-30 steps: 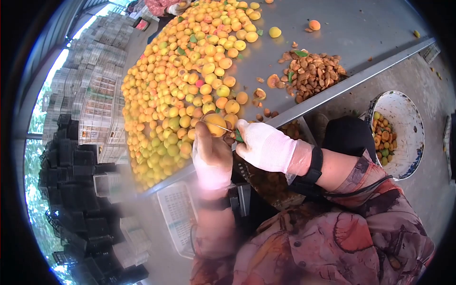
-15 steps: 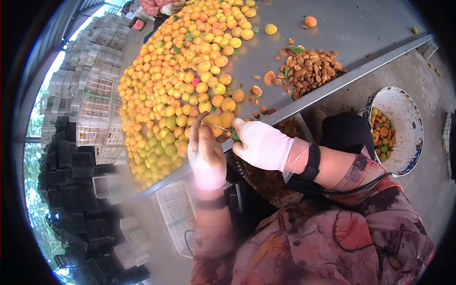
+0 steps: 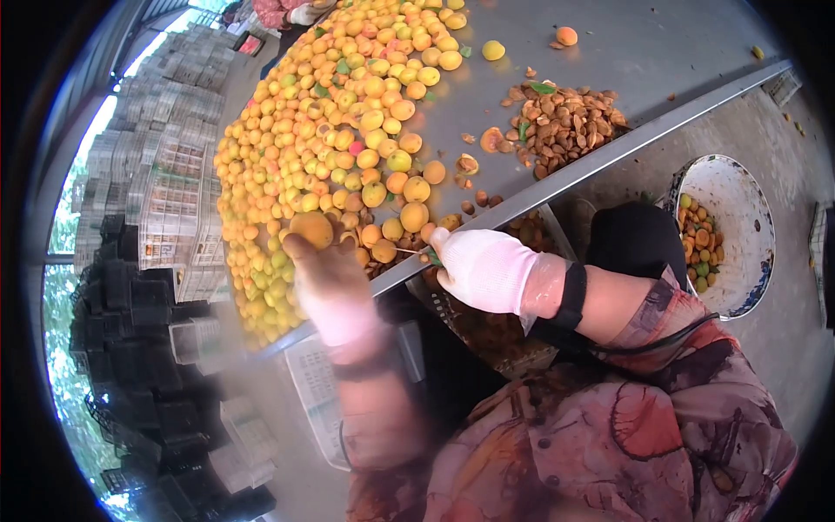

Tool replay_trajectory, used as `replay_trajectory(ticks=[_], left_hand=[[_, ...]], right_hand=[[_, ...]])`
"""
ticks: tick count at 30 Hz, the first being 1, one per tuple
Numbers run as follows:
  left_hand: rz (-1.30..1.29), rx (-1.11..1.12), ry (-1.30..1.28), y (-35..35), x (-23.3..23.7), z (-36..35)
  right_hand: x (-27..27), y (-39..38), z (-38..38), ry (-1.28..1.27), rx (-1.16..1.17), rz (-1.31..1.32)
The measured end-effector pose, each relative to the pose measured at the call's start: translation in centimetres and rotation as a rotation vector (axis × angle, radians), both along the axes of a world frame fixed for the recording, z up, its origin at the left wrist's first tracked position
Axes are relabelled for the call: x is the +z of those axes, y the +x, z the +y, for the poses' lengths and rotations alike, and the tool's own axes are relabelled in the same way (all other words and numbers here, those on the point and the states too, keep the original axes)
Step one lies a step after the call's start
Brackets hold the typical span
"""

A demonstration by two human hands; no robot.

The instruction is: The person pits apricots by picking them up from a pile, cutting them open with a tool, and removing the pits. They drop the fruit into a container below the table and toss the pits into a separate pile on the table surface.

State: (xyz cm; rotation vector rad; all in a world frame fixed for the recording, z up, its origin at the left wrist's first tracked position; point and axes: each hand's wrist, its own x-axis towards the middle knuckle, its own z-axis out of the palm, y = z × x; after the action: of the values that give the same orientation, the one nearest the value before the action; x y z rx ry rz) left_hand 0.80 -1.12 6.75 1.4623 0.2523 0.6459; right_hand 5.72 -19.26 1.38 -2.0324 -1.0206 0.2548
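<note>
My left hand (image 3: 335,283), in a white glove and smeared by motion, is at the near edge of the apricot heap. An apricot (image 3: 311,230) lies between its thumb and fingers. My right hand (image 3: 483,265), gloved too, is closed over the table's front edge. From its fingertips a thin metal pick (image 3: 409,251) points left, with a bit of green at the grip; the rest of the handle is hidden. Loose apricots (image 3: 415,216) lie just beyond the pick. A pile of brown apricot stones (image 3: 570,130) sits on the table to the right.
The metal table (image 3: 626,52) has a raised front rim. A white bucket (image 3: 735,200) with apricot pieces stands at the right. Beneath the rim is a container of fruit (image 3: 500,335). Crates (image 3: 178,209) are stacked at the left. Another person's gloved hand (image 3: 306,13) is at the far end.
My left hand has moved left, away from the pick and onto an apricot in the heap. The right hand stays nearly in place, its pick now pointing more level.
</note>
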Motion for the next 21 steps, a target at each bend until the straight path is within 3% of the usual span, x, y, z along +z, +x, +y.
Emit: replay_trajectory(ticks=[2, 6, 8, 10, 13, 15, 16, 18, 20, 21], left_hand=[[0.232, 0.072, 0.279, -0.7, -0.2, 2.0], [0.266, 0.113, 0.174, -1.0, -0.1, -3.3], [0.110, -0.206, -0.118, -1.0, -1.6, -4.6], [0.190, -0.202, 0.048, -1.1, -0.8, -6.6], [0.183, -0.217, -0.013, -0.1, -2.9, -5.7], [0.181, -0.012, 0.370, 0.4, -3.5, -5.7], [0.183, -0.011, 0.372, 0.7, -4.0, -5.3], [0.160, 0.144, 0.785, 1.1, -4.5, -4.8], [0.111, 0.159, 0.839, 1.0, -4.0, -5.4], [0.217, 0.108, 0.640, 0.8, -3.8, -5.4]], right_hand=[[0.9, 0.4, 0.0, 0.121, -0.067, 0.017], [2.6, 1.4, 0.4, 0.673, -0.219, 0.392], [2.4, 1.4, 1.2, 0.686, -0.291, 0.261], [2.6, 1.5, 1.6, 0.679, -0.310, 0.113], [1.9, 1.6, 2.3, 0.650, -0.375, 0.165], [1.6, 1.6, 2.7, 0.594, -0.421, 0.124], [1.3, 1.6, 2.9, 0.595, -0.420, 0.126], [0.9, 1.7, 3.2, 0.649, -0.418, 0.058], [0.7, 1.8, 2.9, 0.627, -0.378, 0.006], [0.8, 1.8, 2.7, 0.602, -0.338, -0.047]])
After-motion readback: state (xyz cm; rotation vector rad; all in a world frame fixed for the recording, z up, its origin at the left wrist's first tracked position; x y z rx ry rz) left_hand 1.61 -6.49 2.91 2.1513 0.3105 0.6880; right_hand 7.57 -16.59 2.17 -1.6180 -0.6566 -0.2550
